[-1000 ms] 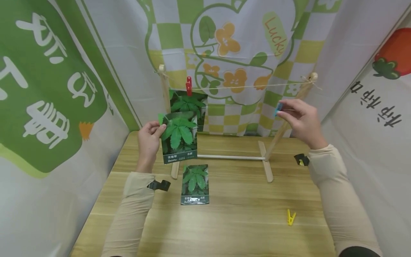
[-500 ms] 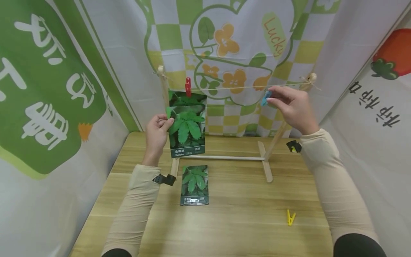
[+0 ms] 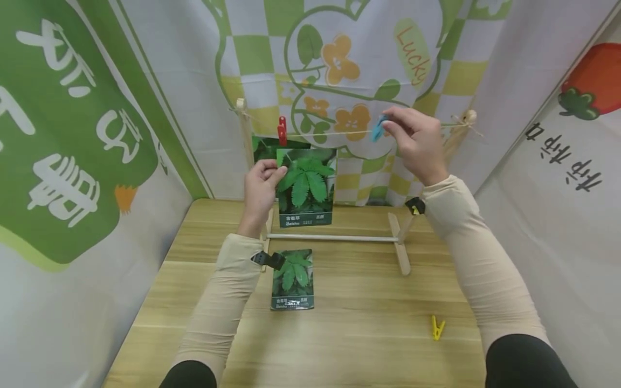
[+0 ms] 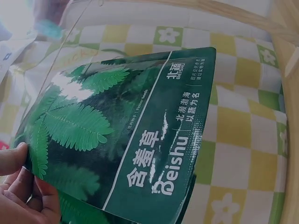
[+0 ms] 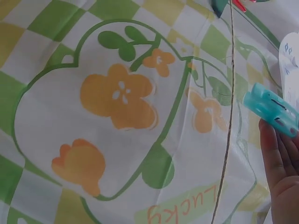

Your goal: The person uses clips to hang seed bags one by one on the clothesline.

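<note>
My left hand (image 3: 261,189) pinches a green seed packet (image 3: 306,186) by its left edge, thumb in front. In the left wrist view the packet (image 4: 145,126) shows fern-like leaves and white lettering. My right hand (image 3: 421,144) holds a blue clothespin (image 3: 378,129) beside the string (image 3: 335,133); in the right wrist view the clothespin (image 5: 271,108) is apart from the string (image 5: 231,93). A red clothespin (image 3: 282,131) grips the string above a second packet (image 3: 263,146), mostly hidden behind the held one. A third packet (image 3: 292,280) lies on the table.
The string runs between two wooden posts (image 3: 245,129), joined low down by a white rod (image 3: 335,237). A yellow clothespin (image 3: 437,327) lies on the wooden table (image 3: 368,323) at the right. Behind the stand hangs a checked curtain (image 3: 252,54).
The left hand has carried its packet right and up, out in front of the hanging one. Meanwhile the right hand has brought the blue clothespin left and up, close to the string.
</note>
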{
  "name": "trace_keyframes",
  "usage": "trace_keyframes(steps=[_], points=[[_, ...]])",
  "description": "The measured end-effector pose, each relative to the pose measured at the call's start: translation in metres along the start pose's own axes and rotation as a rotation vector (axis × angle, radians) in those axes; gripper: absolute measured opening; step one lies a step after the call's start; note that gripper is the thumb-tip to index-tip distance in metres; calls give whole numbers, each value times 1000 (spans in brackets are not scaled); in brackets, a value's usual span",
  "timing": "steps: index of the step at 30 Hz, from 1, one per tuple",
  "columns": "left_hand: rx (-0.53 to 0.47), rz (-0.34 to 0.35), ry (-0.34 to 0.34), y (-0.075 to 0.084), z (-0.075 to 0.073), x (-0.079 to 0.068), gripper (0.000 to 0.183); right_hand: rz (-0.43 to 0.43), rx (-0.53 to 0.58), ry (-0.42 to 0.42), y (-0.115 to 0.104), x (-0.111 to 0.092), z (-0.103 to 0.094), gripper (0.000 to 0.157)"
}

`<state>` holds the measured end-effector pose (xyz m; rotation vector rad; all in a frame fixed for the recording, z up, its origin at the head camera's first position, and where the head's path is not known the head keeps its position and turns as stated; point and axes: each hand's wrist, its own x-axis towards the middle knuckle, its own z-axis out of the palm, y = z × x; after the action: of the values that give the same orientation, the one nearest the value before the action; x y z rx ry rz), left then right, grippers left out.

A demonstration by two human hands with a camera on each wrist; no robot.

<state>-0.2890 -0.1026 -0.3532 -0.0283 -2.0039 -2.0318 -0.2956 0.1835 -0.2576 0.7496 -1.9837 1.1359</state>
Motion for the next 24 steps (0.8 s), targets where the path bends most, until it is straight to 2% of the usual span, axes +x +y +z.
trace_keyframes(steps=[5, 8, 13, 19, 24], points=[[49, 8, -52, 3, 16, 4, 22, 26, 42, 70, -4, 7, 11, 14], [74, 11, -68, 4, 23, 5, 23, 29, 45, 73, -4, 12, 18, 13], [87, 12, -90, 2, 33, 5, 24, 63, 17, 11, -2, 22, 30, 14], [93, 5, -110, -3, 45, 4, 23, 107, -1, -70, -1, 22, 40, 13], [51, 0, -113, 0, 54, 3, 22, 126, -43, -119, -2, 22, 42, 13]])
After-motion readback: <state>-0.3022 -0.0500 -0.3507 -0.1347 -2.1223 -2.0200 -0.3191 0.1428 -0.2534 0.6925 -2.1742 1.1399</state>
